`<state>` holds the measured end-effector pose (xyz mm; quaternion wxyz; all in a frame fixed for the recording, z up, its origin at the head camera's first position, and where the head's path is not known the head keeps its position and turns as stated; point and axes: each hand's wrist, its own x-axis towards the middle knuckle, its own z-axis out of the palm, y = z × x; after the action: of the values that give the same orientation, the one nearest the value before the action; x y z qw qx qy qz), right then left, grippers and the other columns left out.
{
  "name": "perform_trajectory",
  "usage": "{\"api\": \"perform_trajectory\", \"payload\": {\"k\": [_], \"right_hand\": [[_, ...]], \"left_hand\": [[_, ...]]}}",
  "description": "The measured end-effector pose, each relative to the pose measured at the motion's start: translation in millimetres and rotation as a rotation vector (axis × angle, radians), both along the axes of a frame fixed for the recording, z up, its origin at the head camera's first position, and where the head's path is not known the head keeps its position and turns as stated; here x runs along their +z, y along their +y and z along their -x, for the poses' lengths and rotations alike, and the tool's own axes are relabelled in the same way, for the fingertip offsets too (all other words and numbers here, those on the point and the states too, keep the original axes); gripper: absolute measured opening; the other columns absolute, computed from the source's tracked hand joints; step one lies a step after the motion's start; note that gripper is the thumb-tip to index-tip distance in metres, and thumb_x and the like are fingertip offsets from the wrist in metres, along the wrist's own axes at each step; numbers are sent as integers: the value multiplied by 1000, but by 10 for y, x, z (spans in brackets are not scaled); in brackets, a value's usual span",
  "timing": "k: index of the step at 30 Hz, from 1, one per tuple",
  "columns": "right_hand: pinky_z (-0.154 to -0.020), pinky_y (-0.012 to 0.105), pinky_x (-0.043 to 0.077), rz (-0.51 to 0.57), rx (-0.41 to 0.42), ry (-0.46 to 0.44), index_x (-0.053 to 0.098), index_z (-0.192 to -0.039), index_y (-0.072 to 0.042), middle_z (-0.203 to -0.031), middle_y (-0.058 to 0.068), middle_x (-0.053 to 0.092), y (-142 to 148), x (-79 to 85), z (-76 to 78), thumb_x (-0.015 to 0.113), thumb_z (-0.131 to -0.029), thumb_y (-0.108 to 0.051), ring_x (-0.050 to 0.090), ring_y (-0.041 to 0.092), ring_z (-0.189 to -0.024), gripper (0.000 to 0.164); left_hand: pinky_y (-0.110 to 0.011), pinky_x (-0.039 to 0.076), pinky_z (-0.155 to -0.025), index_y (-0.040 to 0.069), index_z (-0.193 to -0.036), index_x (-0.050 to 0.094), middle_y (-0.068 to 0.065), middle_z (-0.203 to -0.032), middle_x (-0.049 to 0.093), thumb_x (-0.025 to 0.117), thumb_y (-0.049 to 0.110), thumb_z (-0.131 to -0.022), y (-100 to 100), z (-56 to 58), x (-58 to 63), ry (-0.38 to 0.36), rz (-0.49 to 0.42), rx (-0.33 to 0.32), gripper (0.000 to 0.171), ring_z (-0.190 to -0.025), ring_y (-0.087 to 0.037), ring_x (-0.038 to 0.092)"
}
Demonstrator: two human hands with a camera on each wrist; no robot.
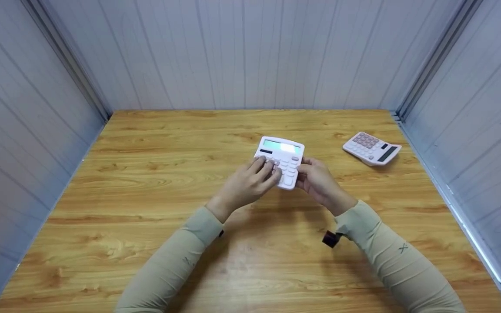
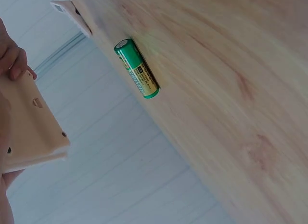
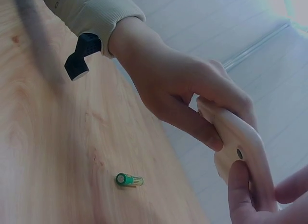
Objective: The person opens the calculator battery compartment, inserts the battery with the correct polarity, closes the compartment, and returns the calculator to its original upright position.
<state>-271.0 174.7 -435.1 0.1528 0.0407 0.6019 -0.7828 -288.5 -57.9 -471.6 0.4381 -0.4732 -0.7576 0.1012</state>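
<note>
Beige sleeves [image 1: 411, 269], ribbed cuffs [image 3: 126, 13], dark X-like mark [image 1: 403, 248]; black wrist camera [image 1: 331, 239].

You are wearing a dark X-shaped mark [image 1: 403, 248] on your right sleeve [image 1: 407, 271]; the green-and-gold battery [image 2: 137, 70] is showing lettering too small to read

A small booth-like work cell, set up around one table.
Pale grey-white panel walls with vertical grooves rise on three sides: one across the upper middle of the frame [image 1: 242, 52], one down the left edge [image 1: 15, 117] and one down the right edge [image 1: 489, 117]. Straight grey metal-looking strips mark the corners at upper left [image 1: 68, 56] and upper right [image 1: 437, 56]. A yellow-brown wood-grain tabletop [image 1: 163, 148] fills the space between. A small black block-shaped device [image 1: 331, 238] at a beige sleeve cuff [image 1: 359, 219], lower right of centre, suggests a recording station.
</note>
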Motion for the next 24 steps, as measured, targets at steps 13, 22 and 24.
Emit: {"api": "perform_trajectory", "payload": {"k": [13,22,24], "right_hand": [[-88,27,63,-88,-37,-23,19,-165,6,-149,26,53,29,-63,35,29,-111,1,68,20,-114,54],[-86,26,63,-152,-51,-23,22,-166,3,-140,22,59,83,-103,68,32,-111,1,71,17,-105,55],[-86,26,63,-167,-47,-22,24,-166,2,-139,21,60,93,-114,78,32,-111,1,71,18,-105,55]], "left_hand": [[-47,55,-118,6,-145,64,-18,-146,67,86,47,-93,-62,-67,74,-565,-210,-24,70,-137,-37,64],[-43,54,-116,2,-153,54,-17,-152,60,90,37,-92,-35,-93,159,-1128,-608,-30,79,-134,-31,63],[-43,49,-123,1,-156,50,-17,-155,58,93,37,-88,-17,-92,164,-1210,-657,8,89,-140,-31,60]]}}
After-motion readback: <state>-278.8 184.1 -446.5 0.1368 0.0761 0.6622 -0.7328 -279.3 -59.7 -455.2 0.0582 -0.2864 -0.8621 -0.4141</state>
